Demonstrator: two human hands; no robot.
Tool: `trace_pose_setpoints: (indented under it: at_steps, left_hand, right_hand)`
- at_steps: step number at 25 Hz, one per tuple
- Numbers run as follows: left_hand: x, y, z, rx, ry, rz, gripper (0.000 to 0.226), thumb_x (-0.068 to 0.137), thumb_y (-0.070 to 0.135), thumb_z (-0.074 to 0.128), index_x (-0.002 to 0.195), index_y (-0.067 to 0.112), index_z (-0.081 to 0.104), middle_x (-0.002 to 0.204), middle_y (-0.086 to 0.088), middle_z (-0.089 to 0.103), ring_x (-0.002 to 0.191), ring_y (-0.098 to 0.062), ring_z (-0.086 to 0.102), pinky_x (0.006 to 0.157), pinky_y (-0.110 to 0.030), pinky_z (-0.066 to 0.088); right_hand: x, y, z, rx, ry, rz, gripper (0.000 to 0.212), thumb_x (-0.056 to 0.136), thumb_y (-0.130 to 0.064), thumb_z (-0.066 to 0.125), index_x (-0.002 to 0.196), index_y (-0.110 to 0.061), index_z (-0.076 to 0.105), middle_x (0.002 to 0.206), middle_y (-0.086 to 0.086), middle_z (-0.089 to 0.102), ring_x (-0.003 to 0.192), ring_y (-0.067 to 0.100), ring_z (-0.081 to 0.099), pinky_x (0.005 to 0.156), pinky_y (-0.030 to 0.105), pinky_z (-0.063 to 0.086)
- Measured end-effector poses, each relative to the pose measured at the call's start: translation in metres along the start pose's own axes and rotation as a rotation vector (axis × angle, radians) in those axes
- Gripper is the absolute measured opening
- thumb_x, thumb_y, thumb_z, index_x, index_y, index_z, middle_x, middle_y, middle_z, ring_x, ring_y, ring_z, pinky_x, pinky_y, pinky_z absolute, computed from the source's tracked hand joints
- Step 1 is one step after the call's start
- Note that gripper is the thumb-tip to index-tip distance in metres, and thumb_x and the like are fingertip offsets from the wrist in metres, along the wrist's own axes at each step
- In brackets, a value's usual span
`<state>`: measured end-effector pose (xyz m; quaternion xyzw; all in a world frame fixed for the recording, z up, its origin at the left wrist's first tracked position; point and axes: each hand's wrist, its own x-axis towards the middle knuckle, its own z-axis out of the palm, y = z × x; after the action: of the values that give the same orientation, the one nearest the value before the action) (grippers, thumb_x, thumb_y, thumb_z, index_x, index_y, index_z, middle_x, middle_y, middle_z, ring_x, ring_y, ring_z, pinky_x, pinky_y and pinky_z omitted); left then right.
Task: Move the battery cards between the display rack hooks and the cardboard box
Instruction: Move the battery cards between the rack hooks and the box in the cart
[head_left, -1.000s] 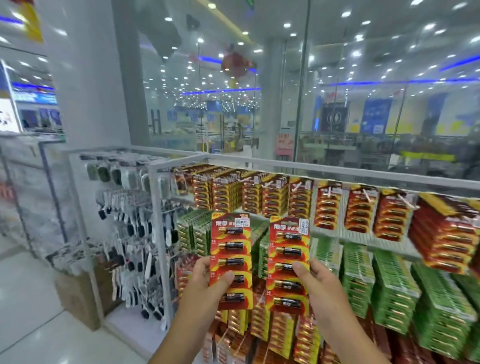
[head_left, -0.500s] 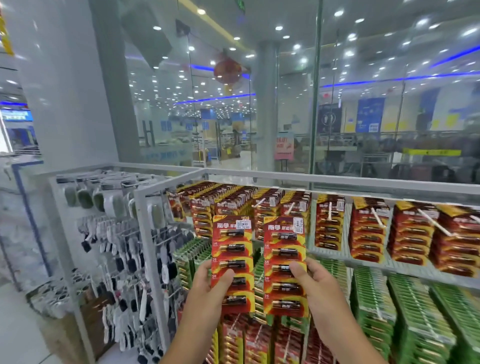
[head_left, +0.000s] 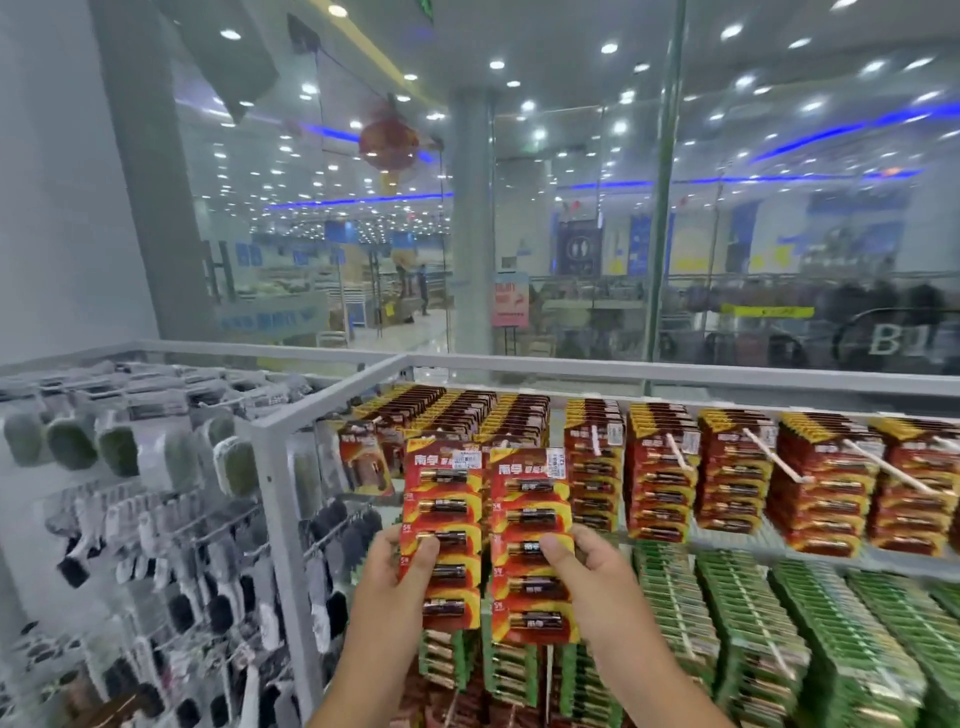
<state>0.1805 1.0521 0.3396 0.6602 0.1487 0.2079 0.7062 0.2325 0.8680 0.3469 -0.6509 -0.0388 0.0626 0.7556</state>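
Observation:
I hold two red-and-yellow battery cards upright, side by side, in front of the display rack (head_left: 675, 371). My left hand (head_left: 395, 577) grips the left battery card (head_left: 441, 499) by its lower left edge, thumb on the front. With my right hand (head_left: 587, 566) I pinch the right battery card (head_left: 530, 499) at its right edge. Both cards' tops reach the top row of red battery cards (head_left: 660, 467) hanging on white hooks (head_left: 763, 452). The cardboard box is mostly out of view.
Rows of green battery cards (head_left: 753, 623) hang below the red ones at the right. A side rack of socks and small goods (head_left: 156, 519) stands to the left behind a white frame post (head_left: 283, 519). Glass walls rise behind the rack.
Both hands have lifted the two cards higher and closer to the top row of hooks. The camera has tilted and moved nearer to the rack.

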Motion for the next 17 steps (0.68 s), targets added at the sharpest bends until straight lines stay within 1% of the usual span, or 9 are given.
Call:
trace_pose_setpoints:
  at_steps: [2, 5, 7, 9, 12, 14, 15, 16, 17]
  left_hand:
    - [0.026, -0.004, -0.012, 0.011, -0.025, 0.009, 0.02, 0.097, 0.047, 0.063, 0.111, 0.033, 0.06, 0.103, 0.008, 0.077, 0.082, -0.005, 0.075, 0.065, -0.022, 0.058]
    - [0.06, -0.008, -0.025, 0.032, -0.086, 0.001, 0.031, 0.095, 0.053, 0.062, 0.119, 0.033, 0.057, 0.114, 0.007, 0.074, 0.099, -0.013, 0.072, 0.08, -0.034, 0.059]
    - [0.078, -0.015, -0.03, 0.041, -0.128, -0.001, 0.029, 0.098, 0.048, 0.061, 0.121, 0.031, 0.056, 0.113, 0.008, 0.074, 0.097, -0.011, 0.072, 0.072, -0.026, 0.055]
    - [0.091, -0.021, -0.033, 0.037, -0.161, -0.005, 0.02, 0.1, 0.043, 0.062, 0.116, 0.031, 0.059, 0.105, 0.009, 0.077, 0.089, -0.01, 0.075, 0.068, -0.025, 0.056]
    - [0.106, -0.031, -0.035, 0.019, -0.207, -0.027, 0.017, 0.098, 0.044, 0.064, 0.113, 0.035, 0.06, 0.103, 0.011, 0.079, 0.093, -0.013, 0.076, 0.084, -0.04, 0.061]
    - [0.113, -0.037, -0.035, 0.029, -0.242, -0.028, 0.025, 0.094, 0.054, 0.064, 0.114, 0.041, 0.059, 0.11, 0.013, 0.077, 0.102, -0.015, 0.074, 0.093, -0.046, 0.059]
    - [0.114, -0.037, -0.035, 0.031, -0.256, -0.032, 0.027, 0.093, 0.056, 0.064, 0.115, 0.041, 0.058, 0.112, 0.013, 0.076, 0.103, -0.015, 0.074, 0.094, -0.046, 0.059]
    - [0.116, -0.038, -0.034, 0.01, -0.264, -0.032, 0.024, 0.095, 0.052, 0.063, 0.114, 0.039, 0.059, 0.11, 0.011, 0.077, 0.1, -0.015, 0.075, 0.09, -0.044, 0.061]
    - [0.118, -0.038, -0.032, -0.019, -0.273, -0.04, 0.02, 0.097, 0.047, 0.063, 0.114, 0.035, 0.06, 0.107, 0.009, 0.078, 0.095, -0.015, 0.076, 0.084, -0.042, 0.062]
  right_hand:
    - [0.012, 0.006, 0.025, 0.025, 0.032, -0.001, 0.013, 0.102, -0.027, 0.063, 0.113, -0.027, 0.068, 0.083, -0.017, 0.079, 0.08, 0.004, 0.076, 0.072, 0.03, 0.062]
    - [0.026, 0.012, 0.05, 0.007, 0.087, -0.003, 0.023, 0.1, -0.033, 0.065, 0.122, -0.027, 0.069, 0.097, -0.013, 0.08, 0.094, 0.014, 0.076, 0.086, 0.041, 0.063]
    - [0.027, 0.013, 0.058, 0.012, 0.144, -0.002, 0.009, 0.101, -0.029, 0.064, 0.109, -0.031, 0.069, 0.086, -0.016, 0.079, 0.083, 0.009, 0.076, 0.069, 0.029, 0.063]
    - [0.028, 0.012, 0.062, 0.023, 0.19, 0.008, 0.009, 0.102, -0.026, 0.062, 0.108, -0.027, 0.069, 0.082, -0.013, 0.08, 0.075, 0.009, 0.077, 0.057, 0.021, 0.058]
    - [0.027, 0.009, 0.069, 0.001, 0.246, 0.01, 0.01, 0.104, -0.025, 0.059, 0.105, -0.026, 0.069, 0.08, -0.009, 0.079, 0.066, 0.0, 0.074, 0.049, 0.014, 0.053]
    - [0.03, 0.009, 0.072, 0.03, 0.27, -0.008, 0.013, 0.105, -0.022, 0.058, 0.095, -0.03, 0.062, 0.072, -0.021, 0.071, 0.059, -0.006, 0.069, 0.046, 0.009, 0.048]
    - [0.031, 0.009, 0.074, 0.045, 0.285, -0.019, 0.009, 0.105, -0.023, 0.058, 0.101, -0.03, 0.062, 0.077, -0.024, 0.067, 0.063, -0.005, 0.068, 0.052, 0.007, 0.05]
    - [0.032, 0.006, 0.078, 0.036, 0.283, -0.035, 0.011, 0.105, -0.025, 0.058, 0.114, -0.03, 0.061, 0.087, -0.024, 0.064, 0.077, -0.003, 0.066, 0.068, 0.009, 0.052]
    - [0.034, 0.003, 0.081, 0.06, 0.27, -0.043, 0.03, 0.104, -0.028, 0.058, 0.134, -0.025, 0.058, 0.099, -0.022, 0.062, 0.092, 0.003, 0.062, 0.084, 0.016, 0.049]
